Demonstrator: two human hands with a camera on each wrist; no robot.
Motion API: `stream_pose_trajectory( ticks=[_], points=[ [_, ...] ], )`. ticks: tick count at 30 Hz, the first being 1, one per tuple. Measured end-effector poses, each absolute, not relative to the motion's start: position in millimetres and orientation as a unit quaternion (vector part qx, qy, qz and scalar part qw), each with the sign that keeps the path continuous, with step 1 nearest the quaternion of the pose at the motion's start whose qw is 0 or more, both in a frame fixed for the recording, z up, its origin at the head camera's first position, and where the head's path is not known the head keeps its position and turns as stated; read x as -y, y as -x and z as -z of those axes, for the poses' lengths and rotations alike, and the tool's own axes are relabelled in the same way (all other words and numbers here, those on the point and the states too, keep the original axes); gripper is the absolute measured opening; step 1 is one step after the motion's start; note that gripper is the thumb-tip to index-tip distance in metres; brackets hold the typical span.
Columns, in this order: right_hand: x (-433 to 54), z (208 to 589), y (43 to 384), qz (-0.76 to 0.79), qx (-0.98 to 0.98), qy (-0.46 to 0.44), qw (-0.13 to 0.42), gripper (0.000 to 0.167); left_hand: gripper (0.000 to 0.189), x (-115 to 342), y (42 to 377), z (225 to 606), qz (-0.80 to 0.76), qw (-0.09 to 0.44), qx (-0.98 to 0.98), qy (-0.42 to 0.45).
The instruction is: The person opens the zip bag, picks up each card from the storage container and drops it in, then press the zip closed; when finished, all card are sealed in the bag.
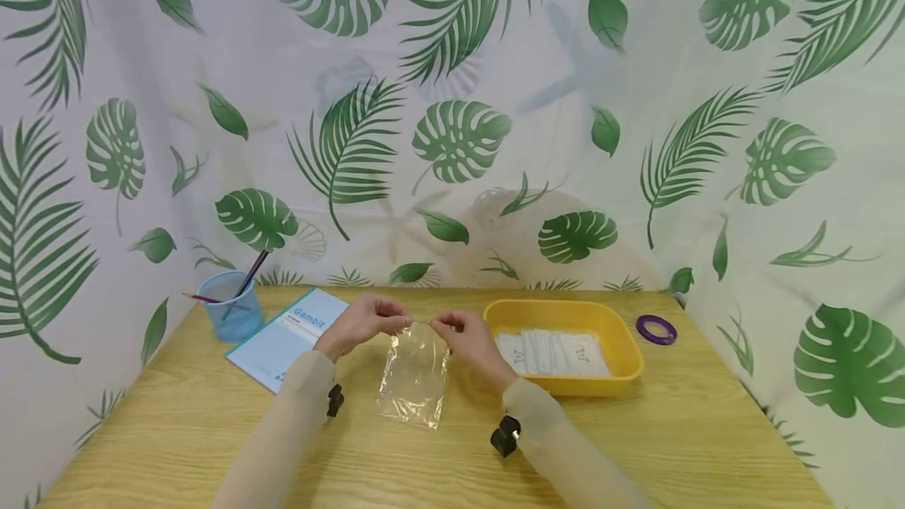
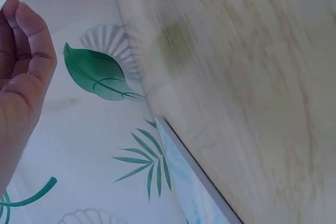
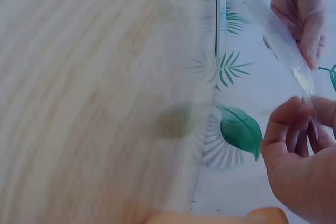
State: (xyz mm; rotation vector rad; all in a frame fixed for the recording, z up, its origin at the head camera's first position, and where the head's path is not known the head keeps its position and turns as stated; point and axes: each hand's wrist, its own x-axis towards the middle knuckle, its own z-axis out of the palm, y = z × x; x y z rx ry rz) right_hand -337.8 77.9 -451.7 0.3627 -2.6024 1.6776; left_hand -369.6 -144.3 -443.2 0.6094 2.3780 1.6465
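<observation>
A clear plastic bag (image 1: 415, 383) hangs above the table between both hands. Its top edge is pinched at the left corner by the left hand (image 1: 364, 324), thumb against fingers. At the right corner, the right hand (image 1: 475, 342) pinches the same edge. In the right wrist view the bag (image 3: 286, 48) appears nearly edge-on, with the right hand (image 3: 299, 166) near and the left hand (image 3: 302, 11) beyond it. The left wrist view has the curled fingers of the left hand (image 2: 26, 66) at its left border, where only a sliver of the bag shows.
Right of the hands, a yellow tub (image 1: 566, 386) holds several white packets (image 1: 555, 352). A purple ring (image 1: 641, 328) lies farther right. On the left are a "Gambit" booklet (image 1: 283, 344) and a blue mesh cup (image 1: 236, 326) with pens. A leaf-patterned curtain (image 1: 452, 203) closes off the back.
</observation>
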Motion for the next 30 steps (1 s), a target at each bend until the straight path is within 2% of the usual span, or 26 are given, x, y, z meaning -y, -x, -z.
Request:
stream_pose_trajectory(
  ticks=[6, 14, 16, 25, 30],
  points=[
    [-92.7, 444.6, 339.8, -0.562, 0.813, -0.149, -0.042, 0.021, 0.018, 135.2, 362.7, 437.2, -0.542, 0.063, -0.81, -0.215],
    [-108.1, 435.4, 334.9, -0.54, 0.826, -0.156, -0.04, 0.02, 0.01, 116.4, 353.3, 434.4, -0.488, -0.055, -0.838, -0.238],
    [-110.4, 433.2, 332.9, -0.543, 0.824, -0.155, -0.041, 0.018, 0.009, 112.3, 349.6, 432.8, -0.488, -0.07, -0.836, -0.238],
    [-114.6, 433.1, 326.0, -0.561, 0.819, -0.113, -0.03, 0.016, 0.014, 95.2, 337.3, 435.0, -0.548, -0.053, -0.812, -0.193],
    [-116.2, 435.4, 324.7, -0.567, 0.814, -0.121, -0.026, 0.019, 0.017, 84.8, 336.6, 436.3, -0.578, -0.054, -0.794, -0.177]
  ],
)
